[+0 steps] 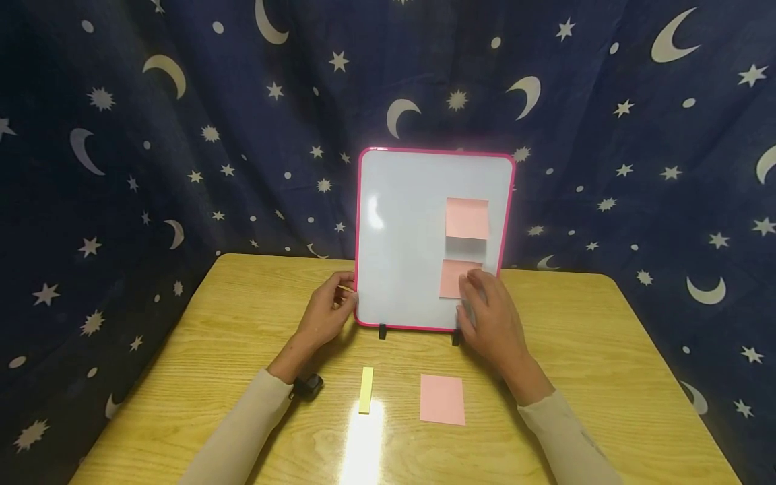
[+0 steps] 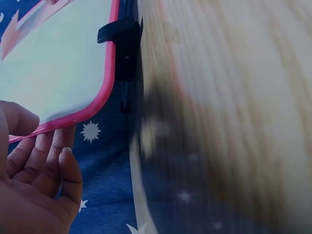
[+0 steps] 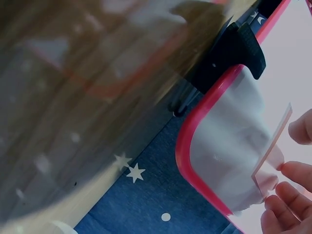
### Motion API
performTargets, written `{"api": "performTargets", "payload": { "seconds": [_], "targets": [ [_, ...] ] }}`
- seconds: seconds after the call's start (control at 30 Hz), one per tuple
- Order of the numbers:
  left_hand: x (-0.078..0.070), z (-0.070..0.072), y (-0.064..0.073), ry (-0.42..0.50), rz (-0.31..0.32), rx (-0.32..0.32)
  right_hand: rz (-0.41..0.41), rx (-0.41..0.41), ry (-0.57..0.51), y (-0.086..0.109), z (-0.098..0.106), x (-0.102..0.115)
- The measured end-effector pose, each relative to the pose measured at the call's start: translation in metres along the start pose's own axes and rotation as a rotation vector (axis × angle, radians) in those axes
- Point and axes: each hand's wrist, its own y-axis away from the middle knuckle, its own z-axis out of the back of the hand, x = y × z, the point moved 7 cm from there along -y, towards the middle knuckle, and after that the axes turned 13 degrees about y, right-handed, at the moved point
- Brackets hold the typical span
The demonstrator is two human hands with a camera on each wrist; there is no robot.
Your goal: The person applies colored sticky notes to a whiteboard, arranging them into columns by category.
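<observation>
A whiteboard with a pink frame stands upright on small black supports. At its lower left edge my left hand grips the frame. The left wrist view shows the thumb in front and fingers behind the board. Two pink sticky notes are on the board's right half, one above the other. My right hand touches the right part of the lower sticky note with its fingertips, covering some of it. In the right wrist view the thumb stands apart from those fingers. The upper sticky note stands away at its bottom edge.
On the wooden table in front of the board lie a narrow yellow sticky strip and a pink square pad or note. A dark blue curtain with moons and stars hangs behind and beside the table.
</observation>
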Motion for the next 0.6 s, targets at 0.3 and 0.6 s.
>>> {"api": "performTargets", "payload": {
  "seconds": [0.3, 0.6],
  "targets": [
    [-0.004, 0.003, 0.000, -0.030, -0.018, 0.001, 0.026, 0.053, 0.003, 0.006, 0.000, 0.000],
    [-0.019, 0.017, -0.001, -0.030, -0.108, -0.078, 0.038, 0.105, -0.001, 0.008, 0.003, 0.002]
  ]
}}
